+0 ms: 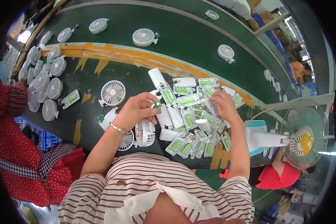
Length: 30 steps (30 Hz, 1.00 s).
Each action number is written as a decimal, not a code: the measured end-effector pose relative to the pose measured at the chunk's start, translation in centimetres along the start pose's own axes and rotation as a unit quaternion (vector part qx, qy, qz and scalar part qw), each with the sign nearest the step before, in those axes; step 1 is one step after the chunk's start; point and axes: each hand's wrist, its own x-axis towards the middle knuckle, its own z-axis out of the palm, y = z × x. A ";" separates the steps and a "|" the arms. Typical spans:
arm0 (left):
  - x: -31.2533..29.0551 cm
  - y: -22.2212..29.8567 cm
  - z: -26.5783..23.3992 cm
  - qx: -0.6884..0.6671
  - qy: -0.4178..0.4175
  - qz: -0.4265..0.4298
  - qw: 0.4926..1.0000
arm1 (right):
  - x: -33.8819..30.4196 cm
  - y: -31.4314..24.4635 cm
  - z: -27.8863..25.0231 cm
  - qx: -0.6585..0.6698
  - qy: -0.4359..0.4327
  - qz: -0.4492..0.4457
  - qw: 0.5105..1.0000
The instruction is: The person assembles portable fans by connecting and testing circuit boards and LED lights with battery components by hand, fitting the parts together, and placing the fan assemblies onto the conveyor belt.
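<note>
My left hand (136, 112) is closed in a pinch on a small green circuit board (156, 105). Just below that hand a white mini fan head (145, 133) stands on its side, with another fan head (126, 140) beside it. My right hand (224, 105) is at the right part of a heap of white plastic handle casings (174, 116), many holding green battery cells (187, 101). Its fingers are bent around a white handle casing (211, 108), partly hidden by the fingers. A round fan head (113, 93) with a white handle lies left of my left hand.
Beyond the taped ledge, a green conveyor belt (183, 31) carries spaced fan heads. More fan heads (42, 81) are piled at the left, near a person in a red dotted garment (22, 149). A larger desk fan (304, 138) stands at the right table edge.
</note>
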 end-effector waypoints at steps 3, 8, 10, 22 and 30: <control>0.2 -0.6 0.4 -0.012 0.002 -0.009 1.000 | -0.6 0.4 0.0 -0.046 0.005 -0.033 0.998; 0.6 -0.8 0.6 -0.039 -0.047 0.003 0.998 | -2.1 0.4 0.0 0.209 0.159 0.114 0.958; 0.4 -1.0 0.9 -0.035 -0.041 -0.010 0.998 | -2.4 -1.9 -1.3 0.409 0.217 0.212 0.861; -0.5 -1.3 1.7 -0.026 -0.082 -0.003 0.996 | -1.2 -14.2 1.7 0.566 0.031 0.193 0.801; -1.2 -0.6 2.2 0.044 -0.075 0.030 0.996 | -0.5 -16.4 1.9 0.560 0.025 0.242 0.792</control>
